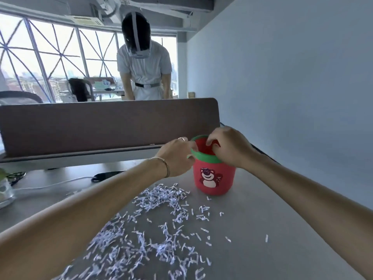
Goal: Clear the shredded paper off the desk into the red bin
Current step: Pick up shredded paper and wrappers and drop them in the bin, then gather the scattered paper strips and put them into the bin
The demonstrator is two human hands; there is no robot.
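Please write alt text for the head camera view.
Both hands, left hand and right hand, reach over the rim of a red bin on a grey desk. Shredded paper lies scattered in front of it.

We see a brown desk divider, a plain white wall at right, and daylight through large windows with diagonal bracing.
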